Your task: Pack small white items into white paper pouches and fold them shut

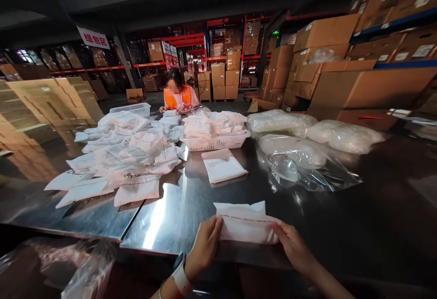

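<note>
A small white packet [246, 222] lies at the near edge of the shiny metal table [177, 208]. My left hand [204, 246] grips its left end and my right hand [292, 243] grips its right end. A watch sits on my left wrist. Another flat white packet [223, 165] rests further up the table, apart from both hands.
A heap of white packets [126, 153] spreads over the left of the table. A white basket [215, 142] holds more. Clear plastic bags [300, 153] lie at right. A person in an orange vest [177, 95] sits at the far end. Cardboard boxes [341, 62] fill the shelves.
</note>
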The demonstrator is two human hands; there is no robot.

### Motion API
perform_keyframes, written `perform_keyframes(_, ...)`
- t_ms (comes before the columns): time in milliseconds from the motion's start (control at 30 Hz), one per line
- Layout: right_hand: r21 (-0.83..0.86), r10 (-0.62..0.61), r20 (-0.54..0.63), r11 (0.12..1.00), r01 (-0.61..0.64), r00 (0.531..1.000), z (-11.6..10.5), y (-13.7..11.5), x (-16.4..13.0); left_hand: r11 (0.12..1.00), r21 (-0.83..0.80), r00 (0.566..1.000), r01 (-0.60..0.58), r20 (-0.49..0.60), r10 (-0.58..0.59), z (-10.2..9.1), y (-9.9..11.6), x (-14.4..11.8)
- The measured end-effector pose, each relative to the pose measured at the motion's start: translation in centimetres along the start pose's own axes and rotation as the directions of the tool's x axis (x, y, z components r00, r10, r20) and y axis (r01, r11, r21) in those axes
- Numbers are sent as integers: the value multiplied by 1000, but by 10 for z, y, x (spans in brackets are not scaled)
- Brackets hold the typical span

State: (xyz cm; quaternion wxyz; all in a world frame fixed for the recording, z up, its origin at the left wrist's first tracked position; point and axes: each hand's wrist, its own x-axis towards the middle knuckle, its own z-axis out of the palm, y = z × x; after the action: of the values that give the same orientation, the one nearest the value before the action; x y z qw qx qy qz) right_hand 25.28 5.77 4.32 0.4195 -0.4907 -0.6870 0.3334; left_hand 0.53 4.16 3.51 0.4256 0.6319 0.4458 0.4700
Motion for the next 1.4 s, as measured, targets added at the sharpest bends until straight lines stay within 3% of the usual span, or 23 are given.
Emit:
perform_keyframes(100,-111,-10,-60,994,3,998,9,-2,2,998,32,987,48,-152,-42,9,-6,1)
perform_keyframes(200,-205,-29,-114,979,5,993,13,3,4,991,111,971,71,-234,-44,13,-7,0)
perform_keyframes(500,-285,-96,-200,958,35,975,19,-1,5,936,327,944,131,-329,-17,21,-12,-5)
perform_keyframes(667,-351,-70,-205,936,-6,976,21,-2,9,892,419,937,173,-349,-18,22,-3,-1)
perform_keyframes(767,-410,-21,-184,910,-57,983,22,-2,16,796,550,935,254,-350,-57,22,5,6)
perform_keyframes(900,-496,62,-158,858,-133,985,21,-4,27,581,717,916,385,-375,-143,15,19,16)
perform_keyframes(1000,-538,156,-127,819,-200,980,21,-8,32,452,788,901,418,-423,-97,11,34,14)
perform_keyframes(1067,-550,189,-114,805,-220,975,22,-10,35,404,867,929,292,-357,96,17,44,9)
perform_keyframes(1100,-557,198,-109,800,-225,974,22,-11,36,369,917,942,149,-245,229,22,48,8)
perform_keyframes(1167,-577,216,-100,783,-233,971,22,-13,39,254,947,906,-196,76,417,36,49,9)
perform_keyframes(1200,-588,224,-95,773,-236,970,22,-13,41,212,923,880,-320,207,428,43,46,11)
perform_keyframes(1267,-612,237,-95,752,-245,967,17,-15,42,212,882,880,-420,340,332,51,34,18)
perform_keyframes(1400,-793,238,-192,534,-294,952,2,-21,33,327,883,941,-337,303,153,47,9,28)
